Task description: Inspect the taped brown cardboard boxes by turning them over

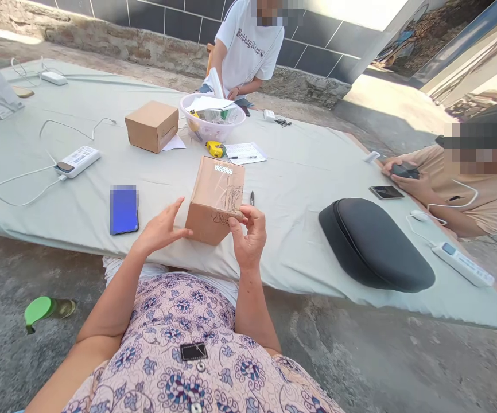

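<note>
A closed cardboard box (pixel 203 222) stands near the table's front edge, with clear tape, a dotted label and dark line drawings on it. My left hand (pixel 159 230) is beside its left side, fingers spread, the thumb tip at the box's lower left edge. My right hand (pixel 249 236) is closed in a pinch at the box's upper right front corner; what exactly lies between thumb and fingertips is hard to see. Just beyond that hand lies a black pen (pixel 252 198). A phone with a blue screen (pixel 123 210) rests left of my left hand.
Behind the box are a yellow tape measure (pixel 216 149), a paper with a pen (pixel 246 152), a full plastic basket (pixel 213 129) and another cardboard box (pixel 151 126). A power strip (pixel 77 162) lies left, a black cushioned object (pixel 375 244) right. Two people sit at the table.
</note>
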Tool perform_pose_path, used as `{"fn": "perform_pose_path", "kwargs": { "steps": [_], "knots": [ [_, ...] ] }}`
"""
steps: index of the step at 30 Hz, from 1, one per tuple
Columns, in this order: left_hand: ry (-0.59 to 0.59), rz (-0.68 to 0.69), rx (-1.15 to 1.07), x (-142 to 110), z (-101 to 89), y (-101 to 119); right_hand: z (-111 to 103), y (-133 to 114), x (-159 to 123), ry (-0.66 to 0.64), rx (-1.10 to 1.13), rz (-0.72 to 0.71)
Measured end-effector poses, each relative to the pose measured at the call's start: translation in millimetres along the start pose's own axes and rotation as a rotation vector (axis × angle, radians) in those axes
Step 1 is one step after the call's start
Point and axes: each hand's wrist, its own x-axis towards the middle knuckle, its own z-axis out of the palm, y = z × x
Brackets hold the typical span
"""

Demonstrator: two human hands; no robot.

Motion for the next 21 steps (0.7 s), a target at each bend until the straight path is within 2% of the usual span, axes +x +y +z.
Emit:
{"fn": "perform_pose_path", "kwargs": {
  "steps": [4,8,13,21],
  "knots": [
    [0.223,0.224,-0.203,0.6,2.1,21.3,5.3,-1.3,-1.9,0.008,0.029,0.005],
    [0.373,0.395,-0.149,4.9,14.2,40.2,10.6,-3.0,-4.6,-0.006,0.026,0.014],
    [0.411,0.354,-0.158,5.2,18.3,48.9,14.7,1.6,-5.9,-0.033,0.020,0.029],
    [0.507,0.218,-0.159,6.6,26.5,58.7,27.1,7.8,-8.6,0.030,-0.008,0.009]
  ]
}}
